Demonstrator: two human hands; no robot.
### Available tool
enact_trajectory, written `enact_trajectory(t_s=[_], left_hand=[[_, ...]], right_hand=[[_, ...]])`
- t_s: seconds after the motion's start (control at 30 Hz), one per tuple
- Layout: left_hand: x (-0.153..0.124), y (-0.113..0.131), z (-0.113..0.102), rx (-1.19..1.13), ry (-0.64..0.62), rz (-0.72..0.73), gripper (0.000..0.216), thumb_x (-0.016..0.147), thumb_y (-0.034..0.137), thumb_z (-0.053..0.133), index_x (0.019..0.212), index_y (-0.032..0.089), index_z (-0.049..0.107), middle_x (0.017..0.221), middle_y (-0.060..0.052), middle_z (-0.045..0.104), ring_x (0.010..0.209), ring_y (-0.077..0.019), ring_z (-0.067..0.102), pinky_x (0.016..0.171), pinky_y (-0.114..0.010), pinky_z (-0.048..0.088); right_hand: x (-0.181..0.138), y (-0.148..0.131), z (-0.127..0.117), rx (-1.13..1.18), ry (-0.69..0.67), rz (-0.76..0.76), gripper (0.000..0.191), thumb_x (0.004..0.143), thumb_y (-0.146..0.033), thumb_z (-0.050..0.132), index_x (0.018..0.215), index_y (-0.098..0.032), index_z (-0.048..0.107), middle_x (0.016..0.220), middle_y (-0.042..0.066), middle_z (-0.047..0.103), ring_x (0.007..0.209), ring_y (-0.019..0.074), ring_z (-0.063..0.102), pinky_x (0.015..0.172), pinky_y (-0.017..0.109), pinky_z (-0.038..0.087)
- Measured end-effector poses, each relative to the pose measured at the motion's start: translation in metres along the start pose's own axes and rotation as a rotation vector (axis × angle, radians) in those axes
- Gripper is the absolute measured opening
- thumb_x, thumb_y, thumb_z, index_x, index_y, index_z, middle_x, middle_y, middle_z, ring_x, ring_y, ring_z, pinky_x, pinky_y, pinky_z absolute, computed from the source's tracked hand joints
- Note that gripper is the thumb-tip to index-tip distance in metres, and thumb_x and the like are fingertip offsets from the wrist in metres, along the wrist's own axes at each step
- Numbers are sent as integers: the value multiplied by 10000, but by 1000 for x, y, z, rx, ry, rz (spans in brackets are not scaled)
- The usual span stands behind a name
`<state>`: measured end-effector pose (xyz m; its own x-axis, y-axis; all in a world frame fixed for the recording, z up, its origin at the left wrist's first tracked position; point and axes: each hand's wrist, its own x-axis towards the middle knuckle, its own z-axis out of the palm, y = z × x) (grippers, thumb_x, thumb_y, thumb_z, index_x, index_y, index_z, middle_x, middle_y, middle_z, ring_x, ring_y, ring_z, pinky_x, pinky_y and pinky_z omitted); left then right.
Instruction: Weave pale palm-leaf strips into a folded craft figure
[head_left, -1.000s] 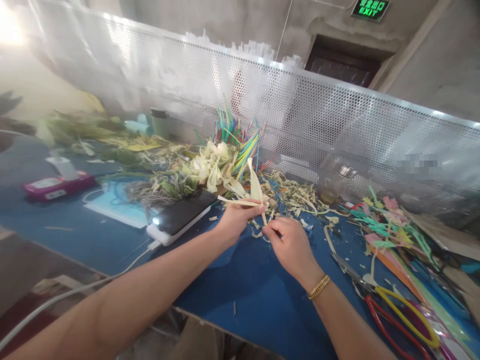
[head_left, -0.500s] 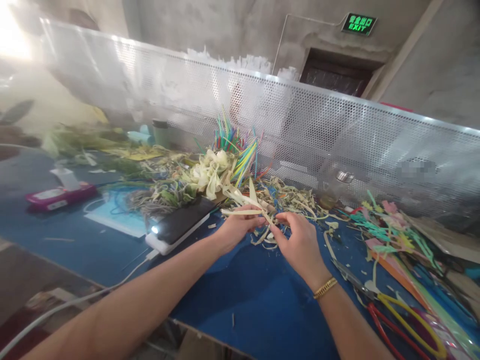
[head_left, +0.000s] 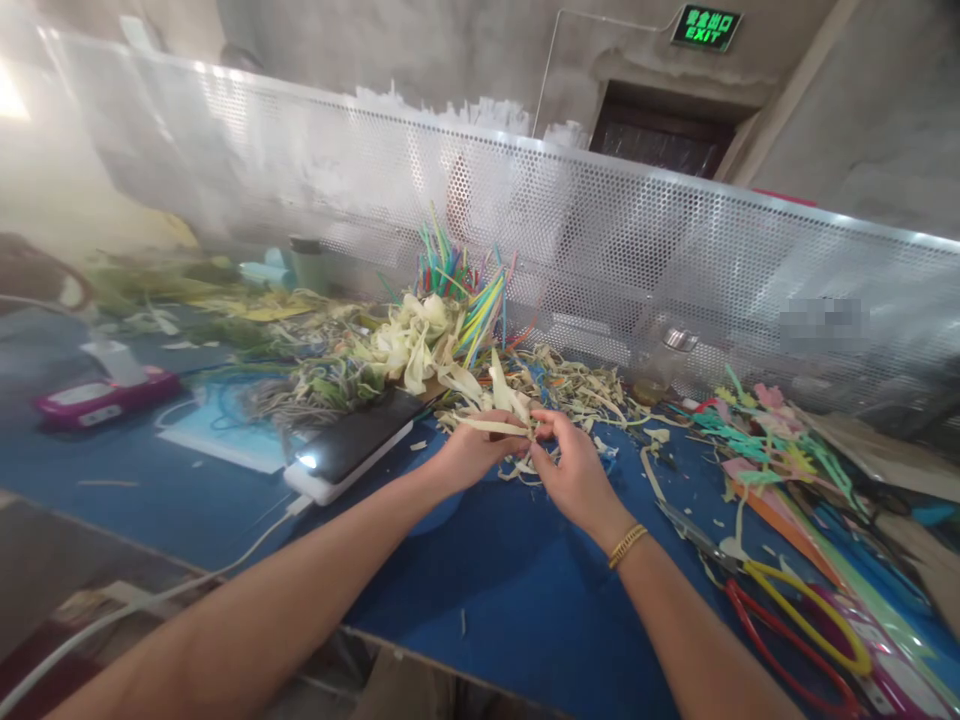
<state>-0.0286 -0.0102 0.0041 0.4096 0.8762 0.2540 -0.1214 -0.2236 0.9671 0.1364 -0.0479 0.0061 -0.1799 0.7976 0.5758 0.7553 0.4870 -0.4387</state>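
Observation:
Over the blue table, my left hand [head_left: 486, 446] is closed on pale, leaf-like strips [head_left: 504, 392], which fan out above its fingers. My right hand [head_left: 574, 470], with a gold bracelet at the wrist, meets it from the right. Its thumb and fingertips pinch the base of the same strips, close against my left fingertips. The exact pinch point is partly covered by the fingers. Just behind both hands lies a heap of dry, pale strip scraps [head_left: 589, 385]. A bunch of cream-coloured leafy petals [head_left: 416, 335] rests to the left of that heap.
Scissors [head_left: 795, 610] with red and yellow handles lie at right, beside coloured paper pieces [head_left: 772, 440]. A phone [head_left: 360, 440] on a white power bank, with its cable, is at left. Coloured stems [head_left: 480, 300] and a glass jar [head_left: 664, 365] stand before the perforated metal screen [head_left: 637, 240].
My right hand has come in closer to the left, its fingertips now meeting at the base of the strips. The strips stand more upright. The whole view has shifted slightly.

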Motion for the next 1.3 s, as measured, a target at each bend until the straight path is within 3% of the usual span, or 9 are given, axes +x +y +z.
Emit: enact_trajectory(t_s=[0.2, 0.4, 0.5, 0.57, 0.67, 0.77, 0.97, 1.13, 1.3], left_hand=[[2, 2, -8, 269, -109, 2, 284, 717, 410, 653, 604, 150, 625, 505, 29, 471, 488, -83, 356, 490, -224, 257], [4, -8, -21, 486, -25, 92, 311, 758, 419, 599, 612, 158, 684, 572, -15, 584, 525, -120, 441, 519, -238, 294], [5, -10, -26, 569, 8, 49, 276, 754, 404, 607, 626, 182, 710, 574, -18, 608, 504, -133, 469, 515, -245, 315], [5, -8, -27, 614, 60, 104, 173, 728, 352, 644, 696, 214, 744, 688, -32, 668, 595, -161, 546, 577, -251, 374], [5, -3, -24, 547, 184, 246, 148, 727, 318, 665, 805, 242, 765, 859, -58, 704, 802, -205, 607, 745, -268, 427], [3, 2, -16, 409, 244, 251, 189, 765, 363, 639, 805, 226, 763, 851, -68, 709, 813, -210, 612, 776, -278, 437], [-4, 5, -3, 312, 111, 131, 257, 767, 369, 639, 927, 185, 723, 739, -36, 671, 566, -140, 553, 566, -246, 406], [-3, 8, -1, 279, 81, 184, 181, 761, 314, 641, 684, 151, 656, 589, 5, 564, 568, -110, 492, 559, -218, 363], [-1, 7, 0, -12, 70, 89, 192, 727, 328, 683, 735, 138, 653, 618, 11, 567, 580, -94, 471, 581, -211, 386]], right_hand=[[6, 5, -8, 185, 147, 190, 230, 812, -297, 563, 1013, -185, 564, 819, 41, 649, 754, 178, 616, 728, 328, 493], [11, 24, -13, 422, 296, 309, 238, 792, -358, 596, 950, -183, 557, 790, 42, 644, 686, 179, 645, 669, 331, 524], [13, 29, -18, 430, 384, 316, 245, 793, -360, 599, 950, -180, 548, 763, 39, 640, 682, 180, 650, 663, 331, 526], [14, 29, -20, 402, 405, 303, 249, 789, -358, 602, 954, -178, 549, 760, 43, 647, 687, 182, 650, 663, 333, 528], [13, 22, -21, 298, 370, 252, 241, 779, -343, 615, 951, -179, 573, 820, 68, 670, 720, 188, 652, 682, 340, 532], [8, 7, -18, 153, 332, 179, 194, 798, -311, 596, 950, -189, 593, 841, 68, 681, 750, 190, 653, 724, 345, 527], [-1, -17, -6, 35, 225, 90, 129, 826, -278, 570, 932, -207, 586, 822, 53, 685, 753, 189, 650, 729, 327, 508], [-3, -24, -6, 92, 156, 60, 106, 835, -268, 566, 923, -218, 599, 823, 30, 688, 740, 169, 643, 710, 294, 497], [0, -21, -12, 226, 197, 163, 161, 862, -334, 533, 895, -209, 629, 833, 39, 695, 736, 174, 639, 693, 293, 495]])
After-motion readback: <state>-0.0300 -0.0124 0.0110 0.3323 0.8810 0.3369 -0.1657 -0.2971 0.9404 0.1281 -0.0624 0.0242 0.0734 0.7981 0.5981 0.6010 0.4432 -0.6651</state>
